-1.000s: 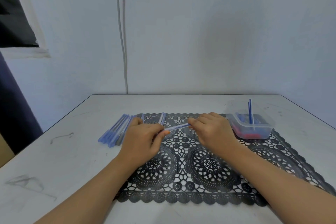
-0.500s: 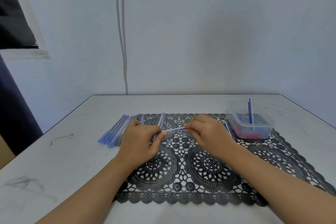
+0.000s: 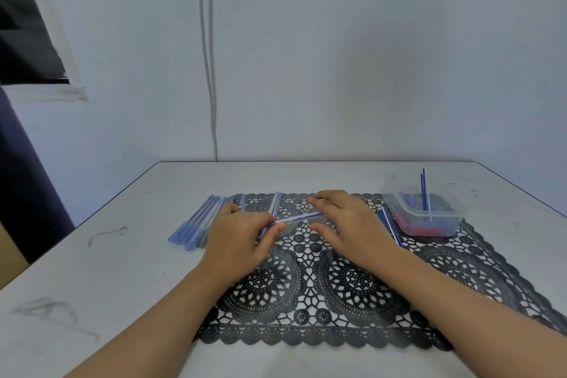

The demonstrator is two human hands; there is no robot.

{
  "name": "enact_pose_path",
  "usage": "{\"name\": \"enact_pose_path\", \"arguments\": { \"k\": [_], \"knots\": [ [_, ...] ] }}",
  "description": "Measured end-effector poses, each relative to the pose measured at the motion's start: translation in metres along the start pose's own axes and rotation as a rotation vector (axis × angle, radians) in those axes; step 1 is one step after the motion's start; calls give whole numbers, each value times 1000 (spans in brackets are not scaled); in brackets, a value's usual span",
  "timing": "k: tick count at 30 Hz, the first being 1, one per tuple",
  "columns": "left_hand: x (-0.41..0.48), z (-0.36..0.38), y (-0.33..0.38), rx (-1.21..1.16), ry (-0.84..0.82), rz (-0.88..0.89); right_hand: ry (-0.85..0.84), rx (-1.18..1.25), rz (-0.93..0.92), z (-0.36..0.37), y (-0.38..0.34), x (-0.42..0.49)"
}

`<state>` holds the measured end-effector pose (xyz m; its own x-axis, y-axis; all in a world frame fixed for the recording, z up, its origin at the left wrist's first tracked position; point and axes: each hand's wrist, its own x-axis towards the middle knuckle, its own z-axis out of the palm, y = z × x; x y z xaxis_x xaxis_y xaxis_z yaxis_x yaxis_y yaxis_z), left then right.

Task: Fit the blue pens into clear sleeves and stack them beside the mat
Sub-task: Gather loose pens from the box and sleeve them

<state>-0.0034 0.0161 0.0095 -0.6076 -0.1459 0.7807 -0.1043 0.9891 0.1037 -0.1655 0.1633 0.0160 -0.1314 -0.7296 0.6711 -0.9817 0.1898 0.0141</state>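
The pen (image 3: 296,218) hangs just above the mat (image 3: 337,301), lying between the two hands, and by the look of it sits partly in a clear sleeve, though blur hides where the sleeve ends. The left hand (image 3: 242,236) pinches its left end, thumb against fingers, so that grip is narrow and holds the pen. The right hand (image 3: 346,224) has its thumb and fingers apart on either side of the right end; I cannot tell whether that grip touches the pen at all.

That is the main risk. If only the left pinch carries the pen, the free end can dip, catch in the mat's open lace and drag the sleeve back off. A push from the right that is not in line with the sleeve could buckle the thin film or jam the tip at its mouth.

The right wrist lies just beside the loose pens (image 3: 389,224), which lie against the tub (image 3: 429,218); a careless sweep could scatter them or knock the tub, where more pens stand upright.

The stack (image 3: 196,224) lies on the surface just left of the mat, close by the left hand. The sleeves look slippery, so a pen dropped on top at an angle may roll the row apart
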Motion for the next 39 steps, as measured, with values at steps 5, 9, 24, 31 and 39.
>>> {"name": "enact_pose_path", "arguments": {
  "k": [5, 9, 24, 31, 39],
  "knots": [
    [-1, 1, -3, 10, -1, -56, -13, 7, 4, -1, -2, 1],
    [-1, 1, -2, -7, -21, -62, 26, 72, -17, -1, 0, 1],
    [-1, 6, -11, 51, 78, -86, 52, 64, -90, -3, 0, -1],
    [-1, 8, -13, 68, 85, -80, 13, 20, -93, -2, -3, 2],
    [-1, 7, -13, 58, 85, -84, -18, -1, -162, -10, -7, 3]
  ]
}}
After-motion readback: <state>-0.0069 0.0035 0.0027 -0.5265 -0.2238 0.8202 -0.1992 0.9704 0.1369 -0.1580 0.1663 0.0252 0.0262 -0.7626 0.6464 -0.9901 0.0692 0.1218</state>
